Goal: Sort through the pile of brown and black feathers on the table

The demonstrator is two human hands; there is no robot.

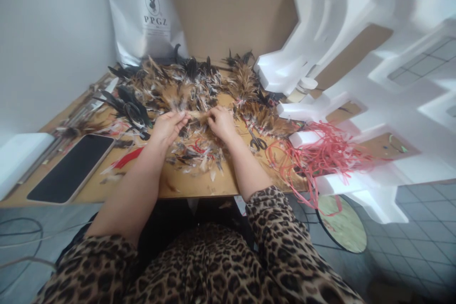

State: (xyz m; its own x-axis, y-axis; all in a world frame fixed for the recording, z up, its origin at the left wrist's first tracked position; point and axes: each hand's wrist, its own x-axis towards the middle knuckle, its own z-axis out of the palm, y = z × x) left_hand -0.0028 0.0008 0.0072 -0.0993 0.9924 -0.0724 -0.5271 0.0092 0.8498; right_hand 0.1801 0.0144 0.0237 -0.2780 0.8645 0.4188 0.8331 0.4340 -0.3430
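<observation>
My left hand (166,127) pinches one end of a pale tan feather (196,114) between thumb and fingertips. At its other end, the curled fingers of my right hand (221,124) close on the same feather, so it stretches level between both hands. Behind them spreads a heap of brown and black feathers (156,86). Loose small feathers (194,154) and red strips lie on the table below my hands. Dark-handled scissors (257,141) rest to the right of my right hand. The fingertips are slightly blurred.
A smartphone (73,168) lies at left beside a white box (23,161). Brown feather bunches (269,118) are on the right. Tangled red ribbon (327,152) hangs over white foam packing (342,183). A round stool (342,223) stands below. A white bag (142,14) is behind.
</observation>
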